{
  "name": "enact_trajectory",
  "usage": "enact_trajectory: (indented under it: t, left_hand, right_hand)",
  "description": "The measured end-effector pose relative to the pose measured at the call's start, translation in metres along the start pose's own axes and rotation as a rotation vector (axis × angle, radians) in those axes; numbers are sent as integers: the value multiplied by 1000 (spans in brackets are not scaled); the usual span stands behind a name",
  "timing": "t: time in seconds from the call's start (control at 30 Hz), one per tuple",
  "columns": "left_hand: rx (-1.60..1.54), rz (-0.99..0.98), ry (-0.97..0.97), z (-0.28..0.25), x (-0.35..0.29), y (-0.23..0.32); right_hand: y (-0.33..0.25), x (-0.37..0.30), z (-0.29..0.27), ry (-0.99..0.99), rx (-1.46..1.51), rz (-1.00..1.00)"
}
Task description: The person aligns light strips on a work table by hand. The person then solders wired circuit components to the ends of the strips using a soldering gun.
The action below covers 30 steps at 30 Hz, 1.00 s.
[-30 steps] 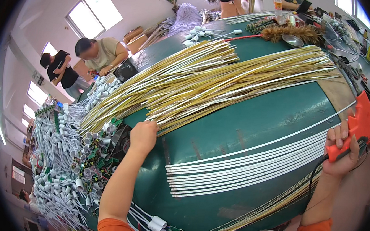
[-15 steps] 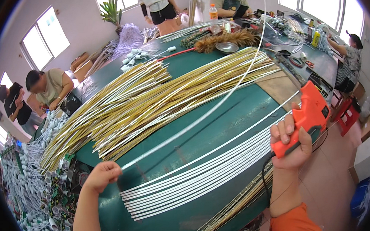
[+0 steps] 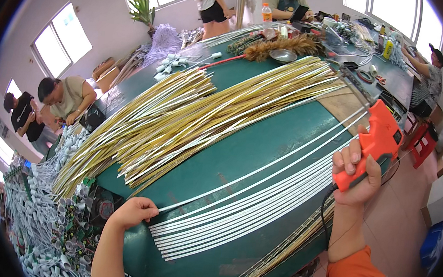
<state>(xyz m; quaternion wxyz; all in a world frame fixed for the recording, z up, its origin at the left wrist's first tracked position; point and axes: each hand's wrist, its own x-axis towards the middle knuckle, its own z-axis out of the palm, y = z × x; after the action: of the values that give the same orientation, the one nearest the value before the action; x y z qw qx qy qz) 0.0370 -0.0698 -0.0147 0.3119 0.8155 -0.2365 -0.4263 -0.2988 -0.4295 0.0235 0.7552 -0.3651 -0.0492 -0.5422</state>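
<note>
My left hand (image 3: pixel 135 211) pinches the near end of a thin white strip (image 3: pixel 190 200) between thumb and fingers. The strip runs low over the green table, slanting up to the right, beside a row of parallel white strips (image 3: pixel 247 209). My right hand (image 3: pixel 356 183) is wrapped around an orange-red, gun-shaped corded tool (image 3: pixel 381 143) with dark grip parts. A dark cable (image 3: pixel 322 214) hangs from its handle. The tool's front points up and away, near the far ends of the strips. What the strip's far end rests on is hard to make out.
Bundles of yellow and white strips (image 3: pixel 223 120) lie across the green table (image 3: pixel 241 155). Tangled white wired parts (image 3: pixel 43 218) heap up at left. More strips (image 3: pixel 285 248) line the near edge. A metal dish (image 3: pixel 282 56) and brown duster (image 3: pixel 270 49) sit farther off. Several people work around.
The held strip, arched high before, now lies low beside the row. My left hand has shifted slightly right, and the view has moved a little. The right hand keeps the tool.
</note>
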Motion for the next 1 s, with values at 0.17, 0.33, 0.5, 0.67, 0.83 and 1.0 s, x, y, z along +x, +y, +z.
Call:
enact_trajectory:
  t: [0.17,0.33,0.5,0.67,0.83,1.0]
  left_hand:
    - [8,38,64,-11,-1,2]
    - [-144,-45,103,-14,-12,-15]
    - [-64,-87,109,-9,-13,-22]
    - [10,-42,-22,-7,-19,-28]
    - [62,-69,-60,-1,-18,-22]
    - [46,-129,-23,3,-16,-21]
  right_hand:
    - [-14,3,-12,-104,-8,2]
    - [-10,5,-24,-128,-19,14]
    - [-9,5,-23,-133,-54,26]
    - [-5,6,-26,-174,-59,26]
    - [-6,6,-27,-181,-32,35]
    - [-4,5,-25,-165,-27,33]
